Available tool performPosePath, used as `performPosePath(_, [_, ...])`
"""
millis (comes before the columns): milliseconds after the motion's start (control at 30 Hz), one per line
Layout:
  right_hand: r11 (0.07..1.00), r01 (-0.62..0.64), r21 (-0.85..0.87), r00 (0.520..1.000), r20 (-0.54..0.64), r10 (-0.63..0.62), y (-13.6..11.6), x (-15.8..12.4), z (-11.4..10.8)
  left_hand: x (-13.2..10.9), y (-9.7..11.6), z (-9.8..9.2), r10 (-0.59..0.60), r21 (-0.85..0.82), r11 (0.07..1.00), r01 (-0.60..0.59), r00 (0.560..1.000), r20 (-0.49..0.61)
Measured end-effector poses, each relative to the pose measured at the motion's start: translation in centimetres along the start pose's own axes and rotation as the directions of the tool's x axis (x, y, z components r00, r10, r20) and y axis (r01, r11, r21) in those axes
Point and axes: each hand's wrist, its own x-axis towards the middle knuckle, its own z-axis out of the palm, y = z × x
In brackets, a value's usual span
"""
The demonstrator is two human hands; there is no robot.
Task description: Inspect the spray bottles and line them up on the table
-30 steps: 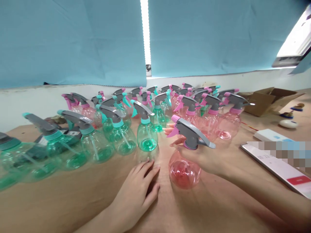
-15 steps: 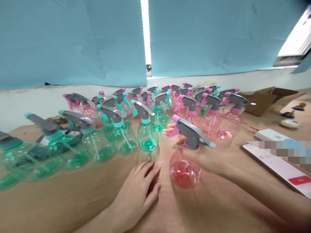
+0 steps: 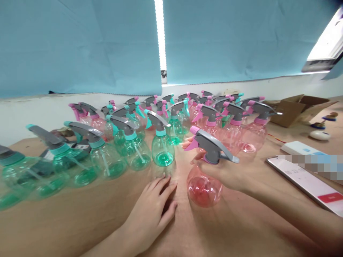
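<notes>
My right hand [image 3: 223,175] is wrapped round the neck of a pink spray bottle [image 3: 204,189], which stands upright on the wooden table [image 3: 184,235]. Its grey spray head has a pink nozzle and trigger pointing left; some of my fingers are hidden behind it. Flat on the tabletop, my left hand [image 3: 154,208] lies with its fingers stretched out, holding nothing. Just beyond those fingertips is a green spray bottle [image 3: 163,153] with a teal collar. More green bottles [image 3: 108,162] form a row to the left. Pink bottles [image 3: 253,137] stand behind my right hand.
Several more pink and green spray bottles crowd the back against the white wall. On the right lie a phone [image 3: 302,184], a white box-shaped device [image 3: 297,148], a white mouse [image 3: 319,135] and an open cardboard box [image 3: 289,110]. Blue curtains [image 3: 80,46] hang behind.
</notes>
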Motion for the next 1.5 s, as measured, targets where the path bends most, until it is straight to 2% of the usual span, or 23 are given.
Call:
performPosePath(167, [0.998,-0.015,0.067,0.999,0.041,0.012,-0.7,0.3,-0.4,0.0,0.0,-0.1,-0.003,-0.013,1.000,0.003,1.000,-0.003])
performPosePath(267, [0.997,-0.011,0.078,1.000,0.025,0.009,-0.9,0.2,-0.5,0.0,0.0,-0.1,-0.007,-0.020,1.000,0.007,1.000,-0.008])
performPosePath(400, [0.998,-0.015,0.063,1.000,-0.001,0.015,-0.4,0.0,-0.5,0.0,0.0,0.0,-0.011,-0.027,1.000,0.010,1.000,-0.013])
performPosePath(600, [0.994,-0.014,0.104,0.999,0.048,0.009,0.1,0.0,-0.3,0.0,0.0,-0.1,-0.005,-0.020,1.000,0.005,1.000,0.001])
performPosePath(833, [1.000,0.007,0.009,0.999,0.034,-0.007,-0.3,0.0,-0.3,-0.1,0.0,-0.1,-0.004,-0.016,1.000,0.003,1.000,-0.020])
performPosePath(1067, [1.000,0.009,0.001,1.000,0.021,-0.010,0.5,-0.1,-0.1,0.1,0.1,-0.1,-0.005,-0.014,1.000,0.005,1.000,0.006])
performPosePath(1500, [1.000,-0.016,-0.004,0.999,0.031,0.017,0.3,-0.1,-0.1,0.1,0.1,-0.2,-0.006,-0.015,1.000,0.006,1.000,0.009])
